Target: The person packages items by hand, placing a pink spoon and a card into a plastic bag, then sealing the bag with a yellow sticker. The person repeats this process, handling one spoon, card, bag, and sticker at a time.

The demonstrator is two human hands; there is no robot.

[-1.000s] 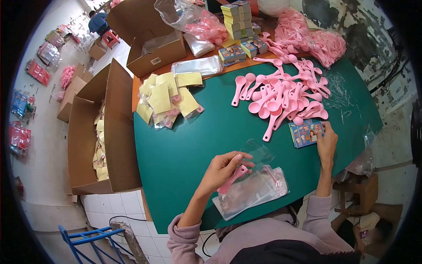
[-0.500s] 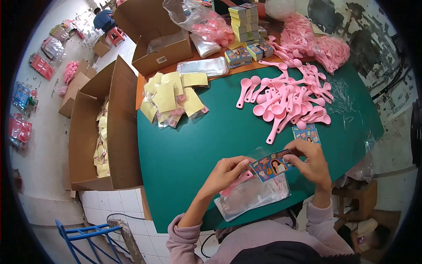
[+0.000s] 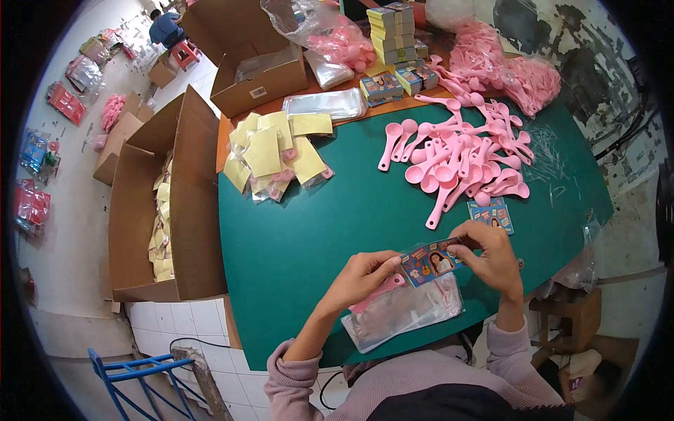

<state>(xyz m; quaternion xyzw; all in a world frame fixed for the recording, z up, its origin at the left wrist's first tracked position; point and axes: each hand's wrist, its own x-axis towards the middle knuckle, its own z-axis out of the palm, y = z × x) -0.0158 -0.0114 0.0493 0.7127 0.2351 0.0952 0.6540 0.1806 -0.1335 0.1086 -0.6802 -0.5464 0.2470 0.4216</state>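
Both hands are held over the near edge of the green table. My left hand (image 3: 364,276) pinches the left end of a blue printed card (image 3: 430,262) and clear plastic around it. My right hand (image 3: 490,254) grips the card's right upper corner between thumb and fingers. Just under the left fingers lies a pink spoon (image 3: 379,291), partly hidden by the hand. Below the card rests a stack of clear plastic bags (image 3: 404,316). Beyond the right hand, more blue cards (image 3: 497,212) lie beside a heap of pink spoons (image 3: 463,165).
Packed yellow-backed cards (image 3: 265,152) lie at the table's left. A tall cardboard box (image 3: 196,203) stands beside the table. Card stacks (image 3: 393,42), clear bags (image 3: 326,104) and bagged pink spoons (image 3: 530,83) are at the back. Two people are in view, far left and lower right.
The card has shifted slightly left and sits a little further within the clear plastic. My right hand has moved slightly left with it.
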